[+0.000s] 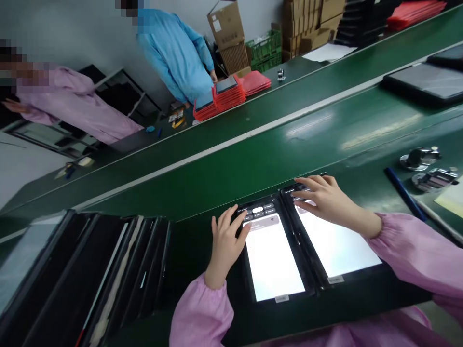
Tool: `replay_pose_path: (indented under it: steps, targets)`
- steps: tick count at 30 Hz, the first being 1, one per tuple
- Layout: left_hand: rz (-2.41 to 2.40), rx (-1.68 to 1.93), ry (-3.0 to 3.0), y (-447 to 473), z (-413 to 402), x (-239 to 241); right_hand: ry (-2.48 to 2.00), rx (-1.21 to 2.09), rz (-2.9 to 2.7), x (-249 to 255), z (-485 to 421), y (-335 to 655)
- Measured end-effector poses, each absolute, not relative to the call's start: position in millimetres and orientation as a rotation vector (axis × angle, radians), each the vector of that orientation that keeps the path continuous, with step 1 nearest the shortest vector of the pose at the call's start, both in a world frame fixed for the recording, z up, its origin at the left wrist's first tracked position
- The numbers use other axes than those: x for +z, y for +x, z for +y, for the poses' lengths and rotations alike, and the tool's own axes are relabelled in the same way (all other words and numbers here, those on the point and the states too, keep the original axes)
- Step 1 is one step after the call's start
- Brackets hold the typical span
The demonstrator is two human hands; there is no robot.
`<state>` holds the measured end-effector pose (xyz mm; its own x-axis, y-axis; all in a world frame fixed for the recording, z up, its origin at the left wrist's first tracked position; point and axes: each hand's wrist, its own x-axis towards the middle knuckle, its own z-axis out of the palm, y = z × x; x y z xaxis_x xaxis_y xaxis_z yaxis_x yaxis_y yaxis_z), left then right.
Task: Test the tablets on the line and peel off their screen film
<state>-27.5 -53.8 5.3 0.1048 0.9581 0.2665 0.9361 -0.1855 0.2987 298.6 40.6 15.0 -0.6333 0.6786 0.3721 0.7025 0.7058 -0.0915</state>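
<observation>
Two black tablets lie side by side on the green bench, their screens lit mostly white with a menu of rounded buttons along the top. Over the upper left corner of the left tablet (pixel 277 260) is my left hand (pixel 227 237), its fingers spread and holding nothing. My right hand (pixel 321 197) reaches across the top of the right tablet (pixel 338 246), fingers apart, hiding most of that screen's menu. Whether the fingertips touch the glass I cannot tell. Each tablet carries a small pale label at its lower edge.
A row of dark tablets (pixel 119 270) leans at the left. Right of me lie a blue pen (pixel 403 190) and metal stamp-like devices (pixel 434 179). Past the green conveyor belt (pixel 231 166), red padded sleeves (pixel 229 94) are stacked before a person in blue (pixel 177 53); another wears pink (pixel 77 101).
</observation>
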Motion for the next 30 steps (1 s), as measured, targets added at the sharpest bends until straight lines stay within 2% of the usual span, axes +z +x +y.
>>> replay_pose_path:
  steps: [7, 17, 21, 23, 25, 28, 30]
  targets:
    - [2.011, 0.524, 2.343, -25.5, -58.6, 1.7, -1.073, -0.029, -2.545, 11.7, 39.6, 302.5]
    - [1.915, 0.585, 2.235, -27.7, -50.6, 7.0, -1.075, 0.082, -2.522, 8.3, 44.5, 299.4]
    - [1.953, 0.838, 2.03, -24.1, -68.8, 2.5, -1.102, 0.121, -2.439, 9.5, 34.8, 320.5]
    - [1.975, 1.068, 1.743, -22.9, -83.6, -3.8, -1.19, 0.248, -2.257, 8.0, 26.5, 339.8]
    - [1.922, 1.235, 1.406, -22.9, -91.7, -10.5, -1.314, 0.51, -1.961, 4.7, 21.6, 357.1]
    - [1.81, 1.304, 1.132, -23.8, -78.4, -16.5, -1.396, 0.941, -1.573, -1.8, 29.4, 367.5]
    - [1.787, 1.319, 1.092, -24.0, -56.3, -17.6, -1.371, 1.088, -1.478, -5.8, 42.4, 363.9]
